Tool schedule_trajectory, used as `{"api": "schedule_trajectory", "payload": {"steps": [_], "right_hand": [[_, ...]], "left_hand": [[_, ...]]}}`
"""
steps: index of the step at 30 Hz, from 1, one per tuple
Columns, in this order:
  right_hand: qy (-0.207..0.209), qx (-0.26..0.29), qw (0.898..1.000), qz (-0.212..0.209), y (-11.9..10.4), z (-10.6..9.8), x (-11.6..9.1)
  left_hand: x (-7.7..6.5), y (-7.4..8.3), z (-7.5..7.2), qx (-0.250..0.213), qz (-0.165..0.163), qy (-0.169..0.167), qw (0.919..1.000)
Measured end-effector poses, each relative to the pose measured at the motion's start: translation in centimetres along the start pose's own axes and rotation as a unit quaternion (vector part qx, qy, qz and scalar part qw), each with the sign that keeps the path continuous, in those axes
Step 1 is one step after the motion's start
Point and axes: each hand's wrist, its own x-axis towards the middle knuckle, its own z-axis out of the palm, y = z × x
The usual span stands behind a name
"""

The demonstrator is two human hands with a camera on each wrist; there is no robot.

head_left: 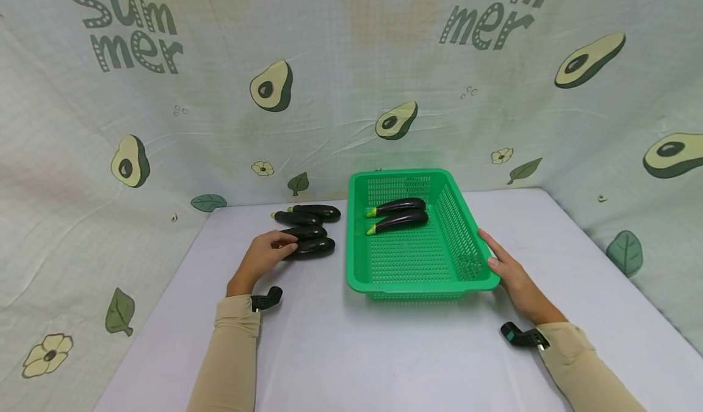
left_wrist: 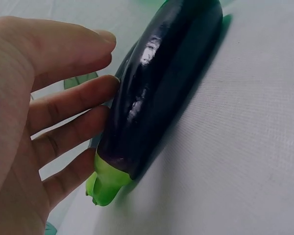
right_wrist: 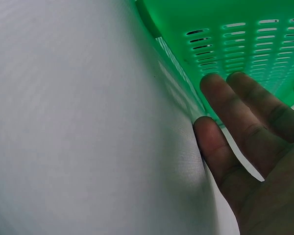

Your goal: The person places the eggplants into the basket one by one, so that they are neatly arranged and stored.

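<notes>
My left hand (head_left: 265, 256) is at the stem end of the nearest eggplant (head_left: 314, 248), left of the basket. In the left wrist view its fingertips are right at the side of that dark, glossy eggplant (left_wrist: 157, 93) with a green cap; the thumb is apart from it. A second eggplant (head_left: 306, 232) lies just behind it. My right hand (head_left: 519, 284) holds the right side of a green plastic basket (head_left: 409, 287), thumb at the rim. In the right wrist view, other fingers (right_wrist: 237, 112) reach against the slotted outer wall from below the rim.
Inside the basket two eggplants (head_left: 400, 221) lie side by side toward the back left. Two more eggplants (head_left: 315, 212) are at the back of the white table (head_left: 384, 357). A printed cloth (head_left: 329, 46) hangs close behind the basket.
</notes>
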Motion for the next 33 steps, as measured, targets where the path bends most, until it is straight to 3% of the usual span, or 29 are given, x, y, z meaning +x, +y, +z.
{"api": "schedule_trajectory", "payload": {"steps": [16, 33], "right_hand": [[0.005, -0.009, 1.0, -0.012, 0.03, 0.02, 0.08], [0.001, -0.001, 1.0, -0.008, 0.04, -0.05, 0.06]], "left_hand": [[0.19, 0.11, 0.54, 0.01, 0.036, -0.019, 0.9991], [0.11, -0.08, 0.87, 0.01, -0.009, -0.057, 0.9983]]}}
